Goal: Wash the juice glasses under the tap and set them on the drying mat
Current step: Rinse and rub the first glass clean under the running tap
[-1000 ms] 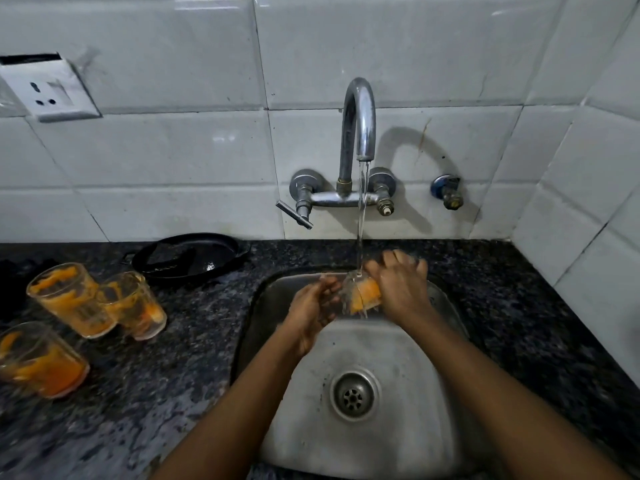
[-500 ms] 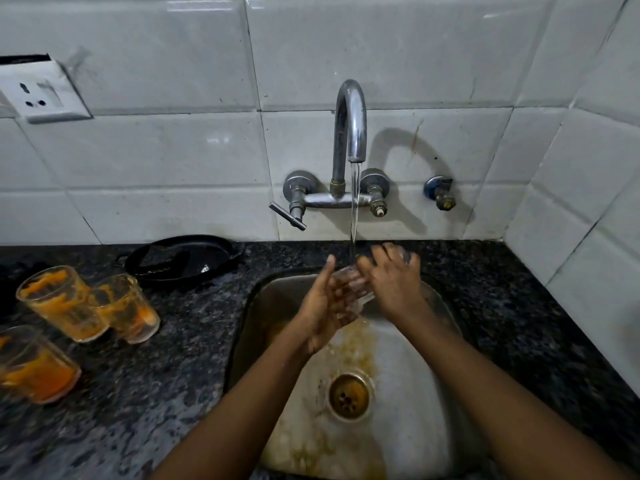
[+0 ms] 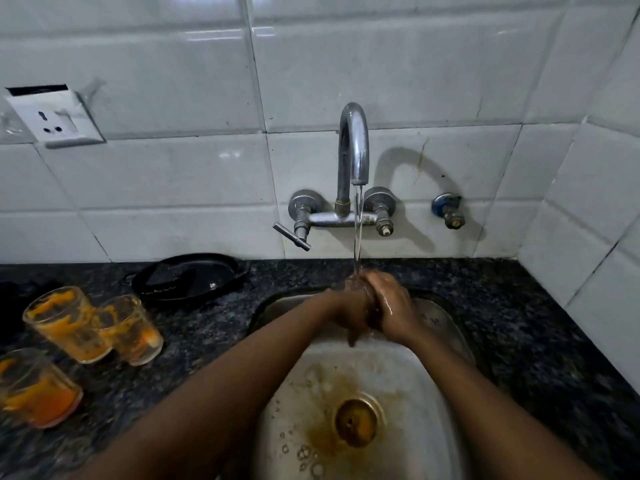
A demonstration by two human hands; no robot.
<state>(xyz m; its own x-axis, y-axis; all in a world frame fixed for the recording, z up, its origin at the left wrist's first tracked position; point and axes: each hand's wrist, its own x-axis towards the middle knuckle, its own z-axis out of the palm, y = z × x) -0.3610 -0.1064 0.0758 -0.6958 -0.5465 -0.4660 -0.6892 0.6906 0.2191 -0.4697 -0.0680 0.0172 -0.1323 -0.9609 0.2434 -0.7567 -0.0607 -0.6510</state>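
1. Left hand [image 3: 349,306] and right hand [image 3: 393,306] pressed together under tap [image 3: 353,147] stream; grip unclear.
2. Glass between hands, barely visible.
3. Three dirty glasses [image 3: 69,323] on desk [image 3: 207,341], nine o'clock of sink [image 3: 450,334].

White tiled walls [image 3: 173,174], speckled dark countertop [image 3: 519,323]

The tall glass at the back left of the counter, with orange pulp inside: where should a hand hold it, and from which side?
Grip the tall glass around its lower wall, coming from the left or front. It stands upright but touches the shorter glass on its right, so that side is blocked. Pulp smears the rim and inner wall, so fingers are probably better kept outside.
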